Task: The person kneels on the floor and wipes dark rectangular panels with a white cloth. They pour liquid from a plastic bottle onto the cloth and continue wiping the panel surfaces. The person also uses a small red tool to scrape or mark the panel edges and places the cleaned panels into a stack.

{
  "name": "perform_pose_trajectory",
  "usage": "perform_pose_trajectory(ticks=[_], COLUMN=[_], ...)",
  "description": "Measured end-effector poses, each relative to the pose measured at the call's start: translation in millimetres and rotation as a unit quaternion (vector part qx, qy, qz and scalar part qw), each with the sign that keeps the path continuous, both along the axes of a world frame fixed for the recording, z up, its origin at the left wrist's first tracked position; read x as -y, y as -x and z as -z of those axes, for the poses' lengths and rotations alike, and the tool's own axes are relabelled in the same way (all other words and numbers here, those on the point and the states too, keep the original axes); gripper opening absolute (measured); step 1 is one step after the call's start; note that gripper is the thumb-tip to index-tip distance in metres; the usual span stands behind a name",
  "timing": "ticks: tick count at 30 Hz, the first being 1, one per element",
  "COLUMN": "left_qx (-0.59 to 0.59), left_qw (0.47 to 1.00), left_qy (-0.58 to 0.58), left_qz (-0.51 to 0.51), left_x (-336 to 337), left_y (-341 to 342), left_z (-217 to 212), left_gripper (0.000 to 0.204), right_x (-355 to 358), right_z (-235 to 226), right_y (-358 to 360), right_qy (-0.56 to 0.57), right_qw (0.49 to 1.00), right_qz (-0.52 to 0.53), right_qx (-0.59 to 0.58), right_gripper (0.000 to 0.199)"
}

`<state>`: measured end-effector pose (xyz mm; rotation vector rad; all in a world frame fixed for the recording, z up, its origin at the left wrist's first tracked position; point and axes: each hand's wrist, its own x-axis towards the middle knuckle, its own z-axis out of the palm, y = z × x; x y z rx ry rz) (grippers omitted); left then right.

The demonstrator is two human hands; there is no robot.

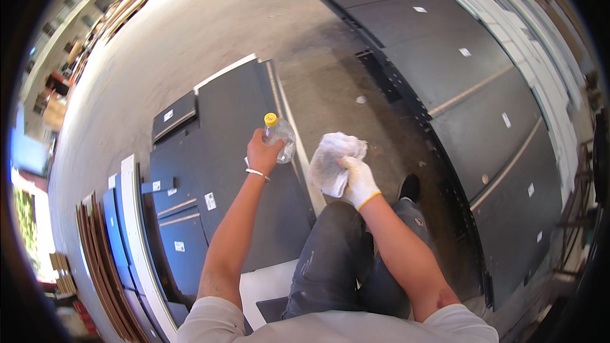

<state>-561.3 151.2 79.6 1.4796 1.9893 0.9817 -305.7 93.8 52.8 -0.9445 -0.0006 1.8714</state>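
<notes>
My left hand (262, 151) is bare, with a thin bracelet at the wrist, and grips a clear plastic bottle (283, 140) with a yellow cap, held upright in front of me. My right hand (358, 180) wears a white work glove with a yellow cuff and holds a crumpled white glove or cloth (332, 159) just right of the bottle. Both hands hover above dark panels and a concrete floor. My legs in dark trousers (337, 260) and a black shoe (410, 185) show below.
A stack of dark flat panels (216, 171) with small white labels lies on the floor to the left. A larger stack of dark panels (470, 101) fills the right side, with white boards (540, 70) beyond. Brown boards (95, 260) stand at the lower left.
</notes>
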Motion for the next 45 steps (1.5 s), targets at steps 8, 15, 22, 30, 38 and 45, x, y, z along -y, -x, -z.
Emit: perform_pose_trajectory(ticks=[8, 15, 22, 30, 38, 45], left_qx=[0.022, 0.006, -0.089, -0.185, -0.402, -0.307], left_qw=[0.986, 0.98, 0.917, 0.826, 0.9, 0.937], left_qy=[-0.014, 0.124, 0.204, 0.317, 0.098, 0.158], left_qz=[0.165, 0.158, 0.332, 0.428, 0.137, 0.055], left_x=[-48.1, -49.0, -11.8, 3.7, 101.0, 184.5], left_y=[-132.8, -223.3, -282.5, -274.8, -96.4, -57.1], left_z=[27.6, 184.2, 292.0, 256.0, 96.0, 88.9], left_gripper=[0.063, 0.052, 0.053, 0.052, 0.08, 0.093], right_x=[29.2, 21.6, 27.0, 18.7, 11.1, 5.9], right_z=[-67.3, -104.8, -99.5, -105.4, -76.8, -55.0], right_y=[-44.2, -173.1, -180.2, -150.5, -155.1, -131.9], right_qy=[-0.218, -0.002, 0.017, -0.076, -0.143, -0.173], right_qw=[0.562, 0.722, 0.808, 0.819, 0.846, 0.887], right_qz=[-0.482, -0.085, 0.052, 0.054, 0.092, 0.059], right_qx=[0.636, 0.687, 0.586, 0.566, 0.505, 0.425], right_gripper=[0.047, 0.043, 0.039, 0.035, 0.034, 0.052])
